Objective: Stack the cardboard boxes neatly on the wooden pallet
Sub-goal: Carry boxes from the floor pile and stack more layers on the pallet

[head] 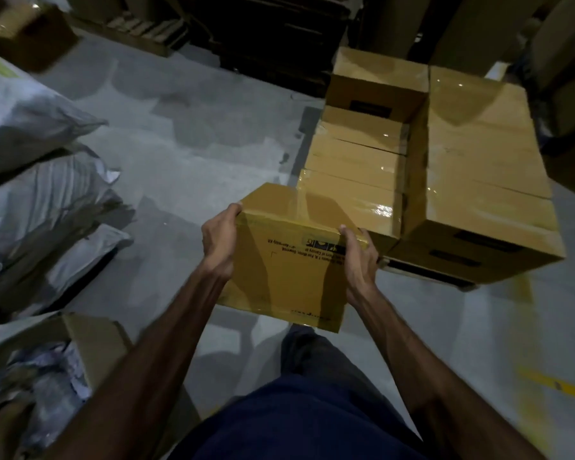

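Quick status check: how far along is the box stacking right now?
Done: a taller row of taped boxes stands on the right, with a lower row beside it, on what looks like the pallet; only a dark edge shows beneath. In hand: the left hand and right hand grip a box held in front of the lower row. Left: set it down; remaining boxes can't be counted.

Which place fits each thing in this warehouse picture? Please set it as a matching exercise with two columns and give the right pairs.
Things
1. carried box
2. taller stack
3. grey sacks
4. yellow floor line

Places
A. lower right on the floor
B. piled at the left edge
C. held between both hands
D. right side of the stacked load

Pairs: 1-C, 2-D, 3-B, 4-A
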Demonstrator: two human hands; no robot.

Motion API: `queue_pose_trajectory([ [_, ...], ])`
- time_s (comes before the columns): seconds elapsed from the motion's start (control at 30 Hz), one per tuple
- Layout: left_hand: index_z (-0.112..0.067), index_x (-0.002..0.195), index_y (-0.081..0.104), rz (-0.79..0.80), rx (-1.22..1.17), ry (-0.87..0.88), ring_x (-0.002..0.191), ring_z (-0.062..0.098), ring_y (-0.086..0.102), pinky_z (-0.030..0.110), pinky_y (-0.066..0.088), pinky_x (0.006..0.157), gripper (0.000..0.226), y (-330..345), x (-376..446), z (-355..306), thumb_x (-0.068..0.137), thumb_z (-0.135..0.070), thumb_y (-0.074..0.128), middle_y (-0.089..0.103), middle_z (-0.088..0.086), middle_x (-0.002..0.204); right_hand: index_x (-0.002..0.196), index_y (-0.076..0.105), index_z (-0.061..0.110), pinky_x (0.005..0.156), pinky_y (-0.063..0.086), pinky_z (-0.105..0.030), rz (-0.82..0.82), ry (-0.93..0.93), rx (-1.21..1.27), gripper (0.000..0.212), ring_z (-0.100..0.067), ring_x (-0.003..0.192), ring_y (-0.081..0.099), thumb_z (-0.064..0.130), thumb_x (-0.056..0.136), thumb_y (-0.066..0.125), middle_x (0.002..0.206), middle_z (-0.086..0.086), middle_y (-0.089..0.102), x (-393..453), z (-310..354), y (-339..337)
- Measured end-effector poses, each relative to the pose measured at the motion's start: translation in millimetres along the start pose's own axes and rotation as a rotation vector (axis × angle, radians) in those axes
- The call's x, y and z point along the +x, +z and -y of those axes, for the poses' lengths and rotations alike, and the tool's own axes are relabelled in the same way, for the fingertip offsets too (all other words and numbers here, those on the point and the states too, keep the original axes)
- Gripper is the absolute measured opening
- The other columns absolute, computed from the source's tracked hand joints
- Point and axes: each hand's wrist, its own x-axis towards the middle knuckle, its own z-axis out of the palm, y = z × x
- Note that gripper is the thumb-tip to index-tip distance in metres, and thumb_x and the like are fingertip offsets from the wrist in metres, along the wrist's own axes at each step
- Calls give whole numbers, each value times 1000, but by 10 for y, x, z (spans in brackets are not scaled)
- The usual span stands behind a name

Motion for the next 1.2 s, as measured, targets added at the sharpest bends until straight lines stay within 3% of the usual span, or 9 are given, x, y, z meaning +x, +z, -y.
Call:
queue_pose_trajectory([
  [0.27, -16, 83, 71, -223, 44, -23, 79, 24, 62, 40, 51, 73, 41, 425, 1268, -853, 77, -57, 71, 67, 0, 80, 159, 39, 35, 106, 43, -52, 146, 62, -4, 88, -32, 132, 51, 68, 82, 66, 152, -11, 54, 1226, 832, 1015],
  [0.43, -21, 69, 62, -266, 36, -4, 76, 21, 58, 36, 44, 69, 35, 514, 1957, -1307, 80, -53, 71, 62, -3, 74, 158, 40, 37, 101, 45, -46, 196, 48, -19, 82, -31, 129, 53, 66, 87, 67, 150, -9, 55, 1750, 1358, 1585],
  [0.53, -21, 72, 63, -248, 71, -6, 80, 22, 60, 37, 45, 70, 38, 625, 2427, -1567, 77, -58, 68, 64, -1, 79, 151, 47, 44, 103, 49, -50, 162, 74, -32, 90, -27, 120, 60, 82, 72, 64, 140, -3, 64, 2079, 1562, 1909],
  [0.6, -20, 79, 67, -204, 113, -6, 89, 25, 64, 42, 51, 76, 45, 742, 2807, -1746, 70, -64, 66, 69, 1, 88, 149, 50, 42, 103, 51, -52, 113, 94, -20, 91, -28, 117, 61, 83, 69, 64, 132, -2, 66, 2279, 1682, 2101],
  [0.73, -19, 93, 74, -102, 207, 23, 96, 29, 66, 52, 56, 89, 48, 1012, 3606, -2173, 74, -63, 66, 73, 7, 97, 148, 55, 35, 100, 48, -42, -46, 94, 26, 68, -23, 111, 57, 64, 88, 69, 116, 4, 60, 2599, 1932, 2511],
  [0.87, -18, 85, 75, 93, 261, 87, 93, 31, 69, 48, 57, 81, 48, 1302, 4387, -2648, 72, -63, 67, 73, 4, 87, 149, 53, 35, 102, 51, -49, -197, 136, 103, 83, -27, 116, 61, 74, 76, 65, 132, -1, 67, 2813, 2236, 2950],
  [0.97, -17, 79, 72, 272, 306, 163, 83, 24, 60, 40, 44, 71, 39, 1637, 4861, -3077, 79, -55, 68, 62, 0, 78, 150, 50, 33, 99, 53, -50, -311, 138, 162, 75, -24, 115, 60, 65, 85, 67, 137, -3, 63, 2991, 2424, 3215],
  [1.1, -18, 78, 71, 442, 365, 222, 82, 21, 56, 39, 40, 72, 28, 2186, 5336, -3463, 84, -45, 69, 61, -1, 77, 150, 48, 32, 96, 55, -51, -417, 166, 265, 73, -20, 106, 62, 60, 86, 68, 123, 5, 64, 3236, 2588, 3419],
  [1.2, -21, 77, 71, 551, 392, 231, 86, 22, 57, 40, 43, 76, 22, 2619, 5646, -3580, 87, -40, 68, 62, 0, 80, 149, 50, 26, 86, 52, -41, -452, 153, 321, 56, -8, 95, 60, 38, 97, 69, 113, 14, 63, 3492, 2680, 3489],
])
